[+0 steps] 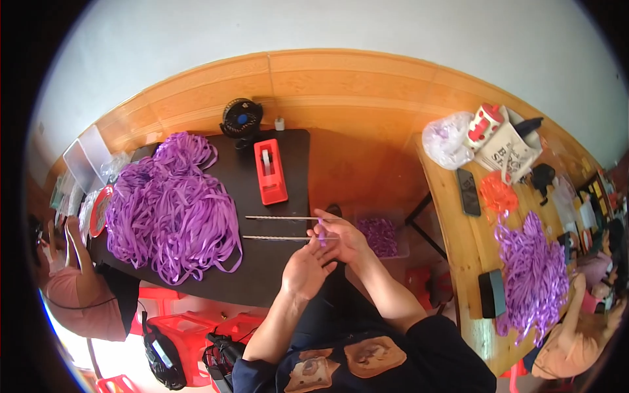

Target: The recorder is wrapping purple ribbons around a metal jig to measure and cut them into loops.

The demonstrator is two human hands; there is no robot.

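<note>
Two thin metal rods stick out side by side past the right edge of the dark table. A short piece of purple ribbon runs across their outer ends. My right hand is at these ends, its fingers closed on the ribbon. Just below, my left hand is turned palm up, fingers stretched and apart, fingertips close to the ribbon and the lower rod. A large heap of purple ribbon lies on the table to the left. A red tape dispenser stands behind the rods.
A black fan stands at the dark table's back edge. Below, right of my hands, is a clear bin with purple pieces. The wooden table at right holds a phone, bags and more ribbon. People sit at both sides.
</note>
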